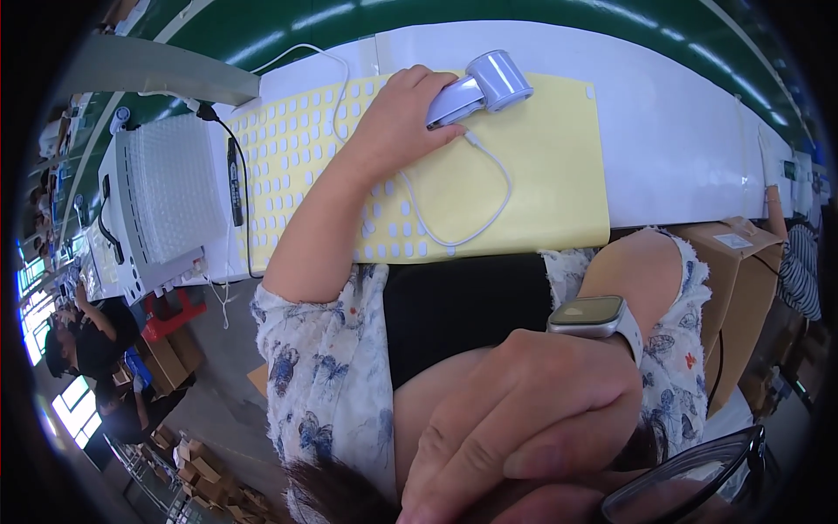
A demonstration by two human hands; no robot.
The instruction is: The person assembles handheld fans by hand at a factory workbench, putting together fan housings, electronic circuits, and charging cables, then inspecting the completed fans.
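Observation:
My left hand (403,118) is closed around the handle of a pale lavender handheld device (499,80) with a drum-shaped head, over a yellow sheet (532,175). From the device a white cable (509,194) loops across the sheet and passes under my forearm. Rows of small whitish oval stickers (279,157) cover the sheet's left part. Raised close to the camera, my right hand (524,419) has its fingers bent in and its fingertips partly hidden. A watch (594,316) with a white strap sits on that wrist.
A black marker (234,179) lies beside the sheet, near a black cord. Bubble wrap (175,188) covers a pale box-like thing at left. A cardboard box (729,262) stands at the right table edge. Another person (87,336) is at far left; a striped sleeve (799,271) shows at far right.

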